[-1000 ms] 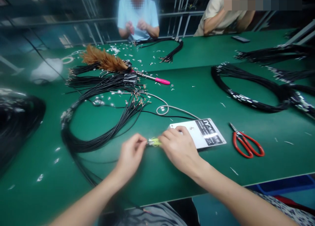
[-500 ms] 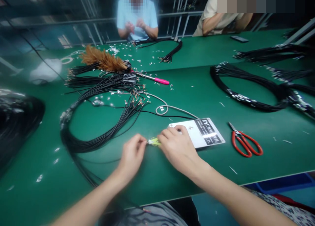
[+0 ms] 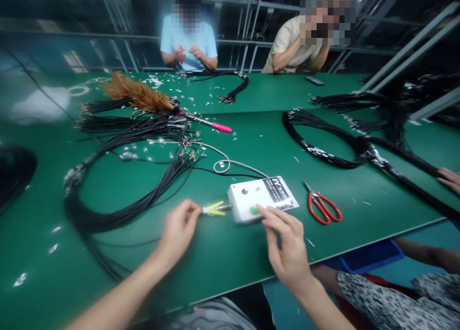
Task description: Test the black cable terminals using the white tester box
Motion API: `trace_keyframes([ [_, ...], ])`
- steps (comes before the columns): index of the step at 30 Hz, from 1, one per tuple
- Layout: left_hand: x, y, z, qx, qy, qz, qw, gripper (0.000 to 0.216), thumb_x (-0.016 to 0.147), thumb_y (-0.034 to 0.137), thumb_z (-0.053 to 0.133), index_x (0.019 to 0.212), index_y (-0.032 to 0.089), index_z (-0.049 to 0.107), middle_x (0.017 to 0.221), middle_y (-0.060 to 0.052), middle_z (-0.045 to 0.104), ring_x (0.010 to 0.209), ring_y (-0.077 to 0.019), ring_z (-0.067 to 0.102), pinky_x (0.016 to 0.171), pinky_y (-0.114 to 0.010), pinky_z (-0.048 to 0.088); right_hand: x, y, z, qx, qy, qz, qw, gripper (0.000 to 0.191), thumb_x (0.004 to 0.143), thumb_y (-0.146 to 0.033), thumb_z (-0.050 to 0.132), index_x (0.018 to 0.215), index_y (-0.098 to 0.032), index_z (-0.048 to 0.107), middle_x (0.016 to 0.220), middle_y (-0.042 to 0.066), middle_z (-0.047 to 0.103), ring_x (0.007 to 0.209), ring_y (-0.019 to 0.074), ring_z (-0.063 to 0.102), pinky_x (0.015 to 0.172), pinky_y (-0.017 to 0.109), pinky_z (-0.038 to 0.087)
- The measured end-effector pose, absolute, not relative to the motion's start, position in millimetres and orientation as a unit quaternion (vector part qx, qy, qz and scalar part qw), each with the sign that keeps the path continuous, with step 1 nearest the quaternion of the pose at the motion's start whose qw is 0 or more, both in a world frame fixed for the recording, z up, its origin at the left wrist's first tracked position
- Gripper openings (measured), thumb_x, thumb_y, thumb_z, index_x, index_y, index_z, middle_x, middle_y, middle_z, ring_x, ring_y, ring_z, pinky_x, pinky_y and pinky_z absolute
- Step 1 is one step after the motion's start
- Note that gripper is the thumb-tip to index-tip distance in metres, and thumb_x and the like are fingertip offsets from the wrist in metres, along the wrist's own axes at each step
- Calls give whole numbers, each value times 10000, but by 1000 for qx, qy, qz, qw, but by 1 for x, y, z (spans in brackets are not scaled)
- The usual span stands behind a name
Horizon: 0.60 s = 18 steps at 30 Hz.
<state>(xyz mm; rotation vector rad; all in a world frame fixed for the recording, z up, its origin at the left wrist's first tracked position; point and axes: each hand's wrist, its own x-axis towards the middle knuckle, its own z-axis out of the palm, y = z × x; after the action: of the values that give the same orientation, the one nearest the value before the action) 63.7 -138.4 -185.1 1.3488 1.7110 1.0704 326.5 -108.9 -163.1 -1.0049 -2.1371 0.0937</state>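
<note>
My left hand [image 3: 179,227] is closed in a pinch on the end of a thin black cable [image 3: 136,244], which trails left towards a large looped bundle of black cables [image 3: 118,223]. Just beyond those fingertips, a yellow-green spread-jaw clip [image 3: 215,208] sits on a metal shaft coming out of a white box [image 3: 237,201] with a dark printed label. My right hand [image 3: 285,243] holds nothing; its fingers are stretched out, with the fingertips at a green button [image 3: 254,210] on the box's top. How the cable end meets the clip is too small to make out.
Red-handled scissors [image 3: 323,209] lie right of the box. Black cable coils [image 3: 323,152] spread over the right side. A brown duster [image 3: 134,92] with a pink handle rests on cables at back left. Two people sit opposite; another person's hand [image 3: 451,179] touches cables at right.
My right hand has left the yellow-green clip and moved right to the green button, uncovering the clip and box. My left hand still pinches the cable. The view has shifted right.
</note>
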Motion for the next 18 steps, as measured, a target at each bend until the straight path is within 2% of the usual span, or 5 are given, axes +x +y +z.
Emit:
trace_keyframes([
  [8,53,-142,-186,530,668,410,324,151,916,270,533,813,182,599,741,-4,643,694,-169,613,641,-248,411,322,-107,-186,-396,-832,-62,384,302,874,15,573,1080,-206,567,1098,50,762,1052,241,650,944,443,412],
  [13,46,-155,-185,512,670,429,322,159,924,289,519,838,178,593,737,-2,624,669,-151,607,597,-229,421,318,-112,-184,-395,-820,-24,415,338,882,-4,572,1160,-198,572,1114,82,750,1120,268,605,967,474,424],
  [16,47,-156,-183,501,646,467,336,111,911,270,538,956,178,582,798,-3,616,658,-128,606,581,-216,439,311,-128,-185,-374,-824,24,424,377,877,-7,571,1203,-196,563,1163,94,725,1178,275,572,974,478,426],
  [18,41,-145,-180,504,626,505,313,160,896,232,550,1049,182,549,804,7,606,598,-109,590,554,-213,448,307,-139,-191,-347,-842,65,408,376,881,-12,561,1206,-202,571,1159,79,721,1152,250,589,954,440,449],
])
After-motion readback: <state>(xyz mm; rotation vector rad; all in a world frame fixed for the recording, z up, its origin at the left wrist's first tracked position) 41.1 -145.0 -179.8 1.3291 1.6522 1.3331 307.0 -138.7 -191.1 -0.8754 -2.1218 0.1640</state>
